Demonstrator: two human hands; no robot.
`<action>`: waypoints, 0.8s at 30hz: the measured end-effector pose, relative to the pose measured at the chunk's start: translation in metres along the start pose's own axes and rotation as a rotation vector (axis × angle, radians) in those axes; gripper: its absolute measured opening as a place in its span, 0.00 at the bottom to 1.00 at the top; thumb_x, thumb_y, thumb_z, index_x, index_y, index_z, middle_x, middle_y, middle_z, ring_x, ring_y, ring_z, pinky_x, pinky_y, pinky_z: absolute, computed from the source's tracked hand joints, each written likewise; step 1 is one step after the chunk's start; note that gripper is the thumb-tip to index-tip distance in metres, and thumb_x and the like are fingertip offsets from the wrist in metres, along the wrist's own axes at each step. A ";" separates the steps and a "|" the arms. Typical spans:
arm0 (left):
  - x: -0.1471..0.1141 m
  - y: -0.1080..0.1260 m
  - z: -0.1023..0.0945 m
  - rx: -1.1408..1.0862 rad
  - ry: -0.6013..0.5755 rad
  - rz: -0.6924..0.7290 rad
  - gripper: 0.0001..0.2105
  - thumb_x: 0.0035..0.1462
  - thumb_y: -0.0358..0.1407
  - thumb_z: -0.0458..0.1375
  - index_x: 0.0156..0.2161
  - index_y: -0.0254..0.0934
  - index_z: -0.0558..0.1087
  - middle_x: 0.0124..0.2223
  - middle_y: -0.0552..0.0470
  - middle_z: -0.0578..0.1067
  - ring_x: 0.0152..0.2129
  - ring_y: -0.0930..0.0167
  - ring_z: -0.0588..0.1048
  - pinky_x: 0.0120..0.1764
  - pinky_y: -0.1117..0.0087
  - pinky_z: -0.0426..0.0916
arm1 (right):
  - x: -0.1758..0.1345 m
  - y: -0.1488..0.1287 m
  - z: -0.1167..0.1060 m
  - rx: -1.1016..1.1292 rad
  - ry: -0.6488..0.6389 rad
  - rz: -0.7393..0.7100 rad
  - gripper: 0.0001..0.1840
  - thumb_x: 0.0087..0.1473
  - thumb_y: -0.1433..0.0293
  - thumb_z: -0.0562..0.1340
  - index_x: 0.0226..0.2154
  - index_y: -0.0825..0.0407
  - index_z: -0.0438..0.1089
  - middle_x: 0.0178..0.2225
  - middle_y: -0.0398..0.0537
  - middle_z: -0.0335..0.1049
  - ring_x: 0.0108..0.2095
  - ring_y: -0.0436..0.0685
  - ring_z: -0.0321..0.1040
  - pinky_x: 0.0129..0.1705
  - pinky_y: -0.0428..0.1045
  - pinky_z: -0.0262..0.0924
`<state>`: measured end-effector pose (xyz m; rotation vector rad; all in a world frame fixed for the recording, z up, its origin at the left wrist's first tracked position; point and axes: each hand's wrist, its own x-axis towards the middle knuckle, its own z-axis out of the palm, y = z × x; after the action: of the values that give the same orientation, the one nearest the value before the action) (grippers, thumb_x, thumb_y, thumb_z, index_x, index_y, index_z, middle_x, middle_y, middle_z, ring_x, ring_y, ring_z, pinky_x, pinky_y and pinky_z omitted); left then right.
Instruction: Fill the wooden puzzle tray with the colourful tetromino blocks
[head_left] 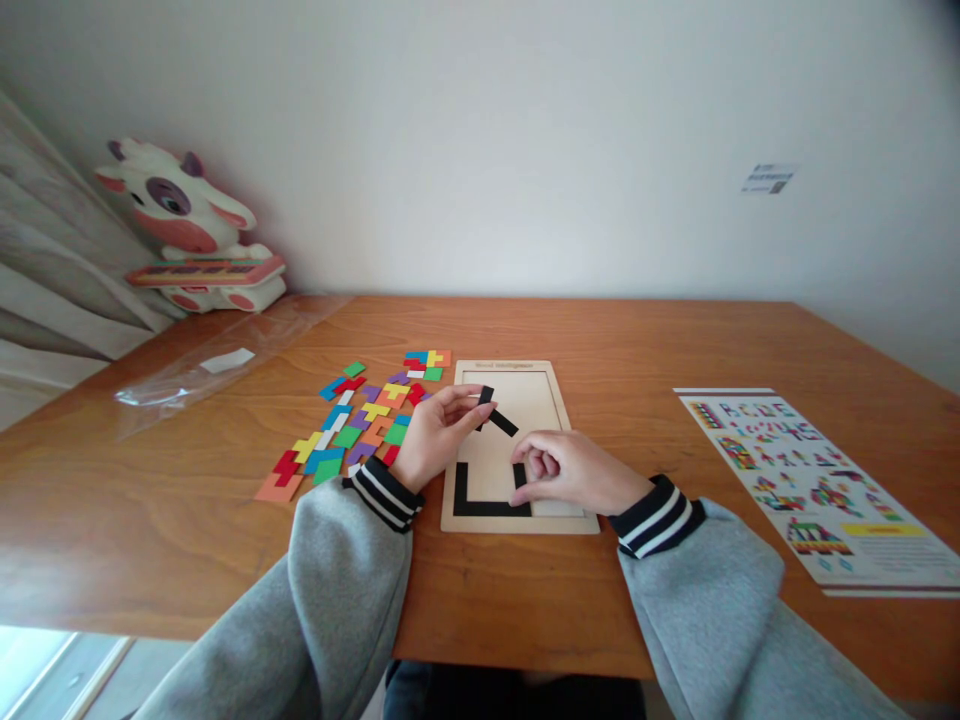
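A wooden puzzle board (447, 512) with a raised rim and a pale recess lies in front of me. My left hand (439, 430) is closed over its left side, thumb and fingertips pinching a black puzzle piece (487, 394). A slanted black strip (503, 424) shows just beside those fingertips; whether it joins the held piece I cannot tell. My right hand (574, 470) is closed in a pinch on a short upright black piece (519, 476) over the lower right of the recess. Black pieces (487, 508) run along the recess's bottom and up its lower left side.
Left of the board, several coloured puzzle pieces (349, 436) lie spread on the wooden table (225, 540). A clear plastic bag (255, 345) rests farther back, near a cow toy with a keyboard (202, 270). A printed pattern sheet (817, 490) lies on the right.
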<state>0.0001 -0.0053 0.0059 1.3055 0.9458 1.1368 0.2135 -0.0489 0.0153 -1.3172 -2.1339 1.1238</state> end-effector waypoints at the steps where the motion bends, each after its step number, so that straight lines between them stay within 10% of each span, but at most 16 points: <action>1: 0.000 0.000 0.000 0.001 -0.002 0.000 0.22 0.47 0.43 0.71 0.45 0.34 0.74 0.39 0.48 0.82 0.36 0.69 0.80 0.41 0.68 0.74 | 0.000 0.000 0.000 0.003 0.002 0.000 0.28 0.42 0.48 0.72 0.36 0.53 0.71 0.24 0.38 0.66 0.24 0.48 0.59 0.28 0.46 0.54; 13: -0.003 0.003 0.004 -0.031 -0.021 -0.023 0.20 0.46 0.40 0.72 0.42 0.34 0.74 0.37 0.49 0.81 0.35 0.69 0.80 0.41 0.68 0.74 | 0.006 0.001 0.007 0.212 0.362 0.026 0.21 0.54 0.51 0.65 0.40 0.51 0.71 0.34 0.48 0.75 0.32 0.53 0.70 0.35 0.49 0.65; 24: 0.004 0.005 -0.004 -0.133 0.083 0.026 0.18 0.42 0.41 0.74 0.36 0.34 0.75 0.33 0.53 0.80 0.28 0.74 0.77 0.35 0.73 0.71 | 0.013 0.011 0.007 0.416 0.324 0.035 0.21 0.53 0.51 0.66 0.36 0.52 0.70 0.34 0.49 0.78 0.32 0.54 0.74 0.38 0.51 0.69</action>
<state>-0.0031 -0.0008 0.0107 1.1741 0.8995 1.2610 0.2090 -0.0381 0.0014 -1.2416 -1.5512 1.1927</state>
